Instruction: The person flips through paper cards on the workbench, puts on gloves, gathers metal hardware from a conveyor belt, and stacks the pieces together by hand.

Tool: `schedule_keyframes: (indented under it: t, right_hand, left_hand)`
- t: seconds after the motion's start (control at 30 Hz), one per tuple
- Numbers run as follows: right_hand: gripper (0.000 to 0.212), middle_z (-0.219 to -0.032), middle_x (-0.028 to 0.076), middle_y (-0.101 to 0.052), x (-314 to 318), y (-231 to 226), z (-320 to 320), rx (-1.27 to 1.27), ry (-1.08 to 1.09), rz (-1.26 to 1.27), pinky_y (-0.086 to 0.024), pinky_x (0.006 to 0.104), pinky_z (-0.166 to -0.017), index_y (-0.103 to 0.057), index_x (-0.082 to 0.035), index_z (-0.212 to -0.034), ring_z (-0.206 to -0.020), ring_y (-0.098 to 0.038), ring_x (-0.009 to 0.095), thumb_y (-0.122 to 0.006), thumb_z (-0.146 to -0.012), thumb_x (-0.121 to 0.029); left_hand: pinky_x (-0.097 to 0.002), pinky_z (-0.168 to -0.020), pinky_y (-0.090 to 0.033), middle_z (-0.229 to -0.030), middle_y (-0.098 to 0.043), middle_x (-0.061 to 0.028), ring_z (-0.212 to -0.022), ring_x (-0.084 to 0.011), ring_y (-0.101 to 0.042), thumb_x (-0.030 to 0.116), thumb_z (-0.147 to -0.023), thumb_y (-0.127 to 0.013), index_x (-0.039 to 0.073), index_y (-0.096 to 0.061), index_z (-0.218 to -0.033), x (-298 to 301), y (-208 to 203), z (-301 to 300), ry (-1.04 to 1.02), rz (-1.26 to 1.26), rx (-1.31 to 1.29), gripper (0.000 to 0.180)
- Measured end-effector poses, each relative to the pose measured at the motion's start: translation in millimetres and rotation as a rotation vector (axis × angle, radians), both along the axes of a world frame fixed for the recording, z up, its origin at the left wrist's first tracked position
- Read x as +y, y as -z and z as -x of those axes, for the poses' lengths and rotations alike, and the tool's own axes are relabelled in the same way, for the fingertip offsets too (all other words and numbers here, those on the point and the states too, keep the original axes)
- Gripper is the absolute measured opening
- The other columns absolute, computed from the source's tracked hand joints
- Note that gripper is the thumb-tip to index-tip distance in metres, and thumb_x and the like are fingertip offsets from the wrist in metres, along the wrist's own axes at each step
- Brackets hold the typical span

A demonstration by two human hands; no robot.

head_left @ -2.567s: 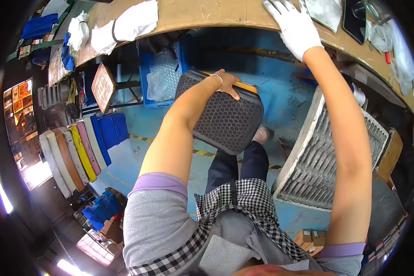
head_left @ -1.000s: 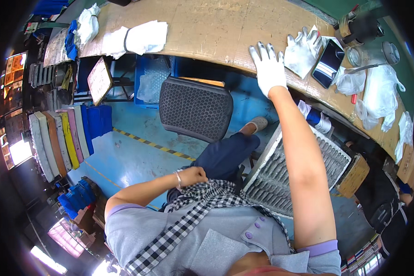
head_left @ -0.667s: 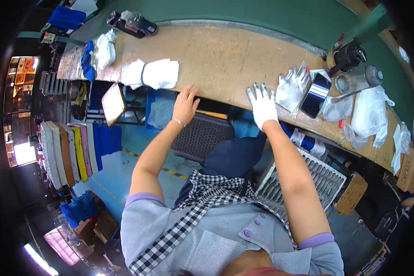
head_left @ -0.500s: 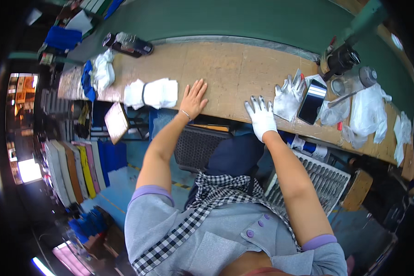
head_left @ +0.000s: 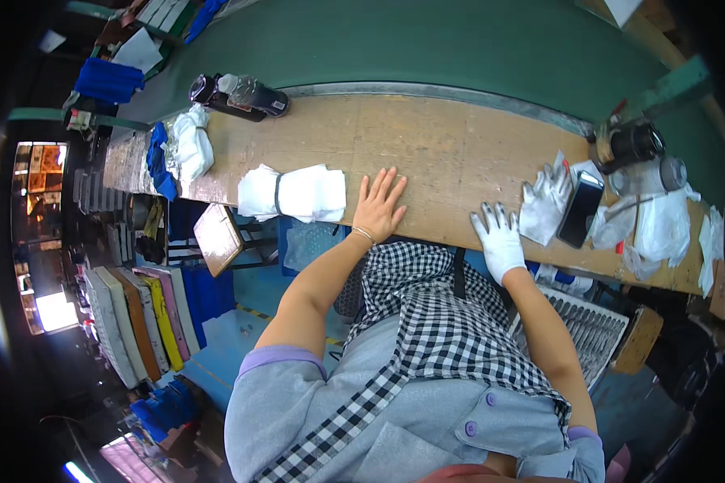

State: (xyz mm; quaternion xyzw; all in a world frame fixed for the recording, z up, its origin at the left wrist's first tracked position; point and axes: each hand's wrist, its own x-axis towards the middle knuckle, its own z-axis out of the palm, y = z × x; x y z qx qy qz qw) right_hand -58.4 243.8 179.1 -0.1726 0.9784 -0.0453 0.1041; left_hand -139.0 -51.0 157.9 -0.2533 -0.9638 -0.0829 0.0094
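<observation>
while flat on the wooden bench (head_left: 459, 153), both hands spread and empty: bare left hand (head_left: 379, 208), white-gloved right hand (head_left: 499, 237).

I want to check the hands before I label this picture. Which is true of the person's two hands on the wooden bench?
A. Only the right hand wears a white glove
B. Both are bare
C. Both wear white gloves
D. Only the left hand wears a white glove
A: the right hand is in a white glove, while the left hand lies bare and flat on the wooden bench.
</observation>
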Motion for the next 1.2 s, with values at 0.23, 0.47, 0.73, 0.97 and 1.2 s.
schedule_keyframes:
  t: [0.23,0.47,0.73,0.97,1.2]
  right_hand:
    - [0.058,-0.146,0.017,-0.03,-5.3,5.0,6.7,0.027,-0.046,-0.155,-0.019,0.0552,-0.11,-0.036,-0.014,-0.14,-0.136,-0.026,0.037,-0.044,-0.083,-0.008]
    - [0.085,-0.145,0.02,-0.029,-16.4,20.2,1.6,0.13,0.036,-0.183,-0.02,0.0468,-0.113,-0.034,-0.005,-0.139,-0.134,-0.026,0.04,-0.065,-0.06,0.002]
    - [0.09,-0.144,0.02,-0.032,-35.4,29.3,-10.0,0.158,0.255,-0.229,-0.021,0.043,-0.113,-0.029,0.0,-0.14,-0.135,-0.027,0.038,-0.067,-0.058,0.004]
    - [0.084,-0.146,0.018,-0.033,-19.5,47.6,-18.6,0.349,0.363,-0.141,-0.025,0.0382,-0.112,-0.028,-0.002,-0.143,-0.135,-0.031,0.034,-0.067,-0.069,0.002]
    - [0.079,-0.146,0.018,-0.033,-29.2,41.9,-24.5,0.29,0.441,-0.126,-0.026,0.0375,-0.112,-0.028,-0.002,-0.143,-0.136,-0.031,0.033,-0.063,-0.072,0.005]
  left_hand:
    - [-0.0545,-0.111,-0.014,-0.149,-0.027,-0.0129,-0.139,-0.0298,-0.022,0.034,-0.087,-0.055,0.014,-0.036,-0.141,-7.1,2.4,1.3,0.027,-0.123,0.02,0.061]
    - [-0.0462,-0.1,-0.037,-0.134,-0.046,-0.0144,-0.124,-0.033,-0.044,0.019,-0.075,-0.068,0.009,-0.055,-0.119,-35.0,22.1,-5.0,0.268,-0.757,0.243,0.048]
    - [-0.0453,-0.093,-0.038,-0.12,-0.045,-0.0228,-0.11,-0.0398,-0.044,-0.001,-0.068,-0.064,0.006,-0.055,-0.104,-232.9,204.3,-127.4,-0.754,-0.646,-0.049,0.037]
    - [-0.0706,-0.096,-0.031,-0.156,-0.001,-0.0107,-0.142,-0.0401,0.002,0.019,-0.071,-0.067,0.036,-0.064,-0.114,-376.2,341.8,-131.9,-1.052,0.071,-0.697,0.046]
    - [-0.0453,-0.098,-0.043,-0.135,-0.049,-0.0178,-0.125,-0.0337,-0.047,0.025,-0.077,-0.066,0.018,-0.065,-0.117,-439.7,389.4,-119.4,-1.045,-0.006,-1.014,0.04]
